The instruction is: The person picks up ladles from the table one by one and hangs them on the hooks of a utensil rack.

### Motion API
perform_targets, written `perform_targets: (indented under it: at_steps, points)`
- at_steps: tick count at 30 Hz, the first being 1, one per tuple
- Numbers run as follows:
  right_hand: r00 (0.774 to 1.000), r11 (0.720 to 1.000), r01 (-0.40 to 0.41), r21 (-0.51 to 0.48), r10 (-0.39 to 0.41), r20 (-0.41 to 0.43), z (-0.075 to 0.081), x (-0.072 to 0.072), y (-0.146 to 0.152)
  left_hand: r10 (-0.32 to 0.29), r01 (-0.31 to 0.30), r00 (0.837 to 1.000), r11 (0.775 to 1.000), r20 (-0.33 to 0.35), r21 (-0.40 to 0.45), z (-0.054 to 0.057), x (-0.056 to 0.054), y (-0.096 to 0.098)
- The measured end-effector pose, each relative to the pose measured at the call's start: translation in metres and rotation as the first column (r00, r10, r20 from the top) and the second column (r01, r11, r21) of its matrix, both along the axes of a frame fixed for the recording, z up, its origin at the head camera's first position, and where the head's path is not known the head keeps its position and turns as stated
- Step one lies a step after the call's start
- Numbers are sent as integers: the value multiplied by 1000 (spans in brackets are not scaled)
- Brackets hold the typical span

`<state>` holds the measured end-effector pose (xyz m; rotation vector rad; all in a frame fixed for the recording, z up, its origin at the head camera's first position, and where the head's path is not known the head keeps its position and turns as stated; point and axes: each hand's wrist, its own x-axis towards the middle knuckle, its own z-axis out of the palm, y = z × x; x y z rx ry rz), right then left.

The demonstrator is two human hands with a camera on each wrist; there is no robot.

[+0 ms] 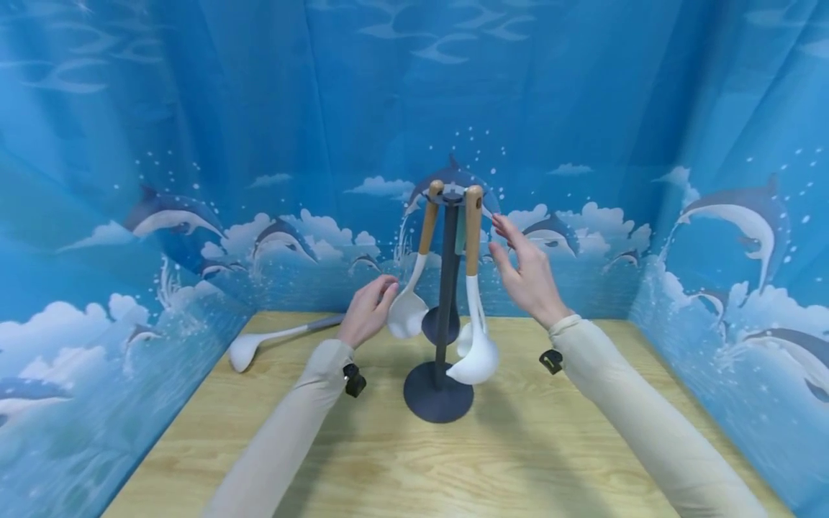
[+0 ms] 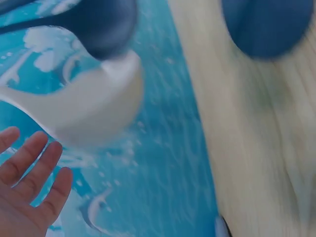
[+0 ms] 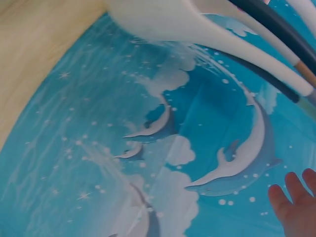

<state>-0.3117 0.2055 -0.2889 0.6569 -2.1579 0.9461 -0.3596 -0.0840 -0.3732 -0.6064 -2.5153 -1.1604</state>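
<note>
A dark utensil stand (image 1: 448, 280) with a round base holds several hanging kitchen tools. On its left side hangs a white ladle with a wooden handle (image 1: 428, 226); on its front right is another white ladle (image 1: 478, 356), also wooden-handled. A dark ladle (image 1: 432, 327) hangs behind the post. My left hand (image 1: 370, 309) is beside the left white ladle, its fingers loosely bent in the head view and spread with nothing held in the left wrist view. Raised to the right of the stand, my right hand (image 1: 527, 270) has its fingers extended, apart from the handles.
A white ladle with a grey handle (image 1: 245, 351) lies on the wooden table (image 1: 414, 467) at the left, its handle reaching behind my left hand. Blue dolphin-print curtains (image 1: 570, 93) enclose the table at the back and both sides.
</note>
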Motion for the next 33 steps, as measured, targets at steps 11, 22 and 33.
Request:
perform_targets:
  at_steps: [11, 22, 33]
  points:
    - [978, 992, 61, 107, -81, 195, -33, -4, 21, 82, -87, 996, 967, -29, -241, -16, -12, -29]
    - [945, 970, 114, 217, -173, 277, -63, -14, 44, 240, -198, 970, 861, 32, -468, -35, -26, -77]
    - [923, 952, 98, 291, -196, 330, -79, -18, 51, 329, -189, 930, 809, 162, -557, -47, -26, -123]
